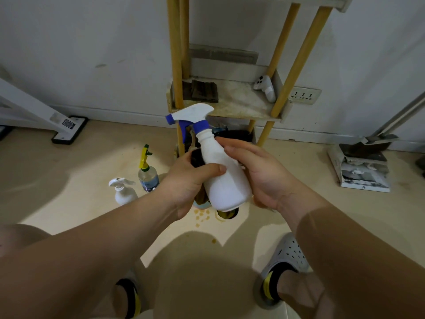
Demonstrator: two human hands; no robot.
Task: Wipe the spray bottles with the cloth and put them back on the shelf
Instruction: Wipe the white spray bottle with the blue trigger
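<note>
A white spray bottle (226,180) with a blue-and-white trigger head is held tilted in front of the shelf (241,107). My left hand (190,180) grips its body from the left, with a dark cloth (197,157) showing behind the fingers. My right hand (259,173) lies along the bottle's right side with the fingers wrapped over its shoulder. On the floor to the left stand a small white spray bottle (123,192) and a clear bottle with a yellow-green trigger (147,173).
The shelf's middle board carries a dark folded cloth (204,90) and a white controller (265,87). Yellow posts (176,54) frame it. A wall socket (303,95), a dustpan with papers (361,166) and a white stand's foot (69,130) line the wall. Orange stains (202,216) mark the floor.
</note>
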